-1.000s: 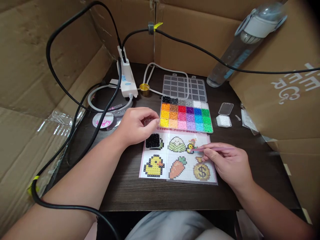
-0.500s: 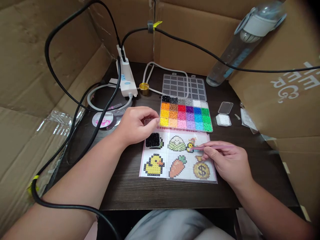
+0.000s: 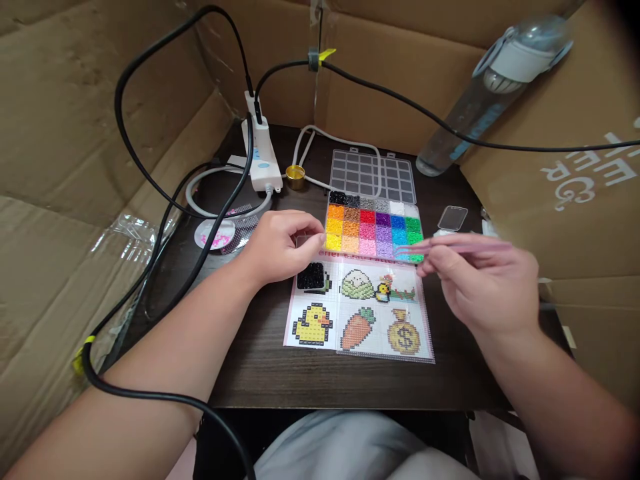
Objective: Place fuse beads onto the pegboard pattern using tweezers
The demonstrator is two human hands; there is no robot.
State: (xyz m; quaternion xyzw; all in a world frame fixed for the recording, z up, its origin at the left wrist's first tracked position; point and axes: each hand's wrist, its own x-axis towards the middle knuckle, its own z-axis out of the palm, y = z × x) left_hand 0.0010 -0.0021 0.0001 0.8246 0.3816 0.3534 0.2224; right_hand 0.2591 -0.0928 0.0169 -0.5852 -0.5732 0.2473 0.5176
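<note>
My right hand (image 3: 480, 280) grips pink tweezers (image 3: 465, 246). The tweezer tips hover over the front row of a bead case (image 3: 367, 230), around the lavender and light-blue compartments; I cannot tell whether a bead is between them. At the case's left edge, my left hand (image 3: 283, 245) has its thumb and index finger drawn together, and what they hold, if anything, is hidden. Just below that hand, a small box of black beads (image 3: 311, 277) sits on the pattern sheet (image 3: 380, 340). The sheet shows a duck, a carrot, a money bag and other pixel pictures under a clear pegboard.
Behind the case lies its clear lid (image 3: 373, 175). A small gold cup (image 3: 295, 176), a white power strip (image 3: 264, 160) and a dish of pink beads (image 3: 215, 235) are at the left. Black cable (image 3: 165, 395) crosses my left forearm. A bottle (image 3: 480, 113) leans at back right.
My right hand has moved the tweezers up and away, from the small yellow figure on the sheet to the bead case. My left hand keeps its place by the case. The view has shifted slightly.
</note>
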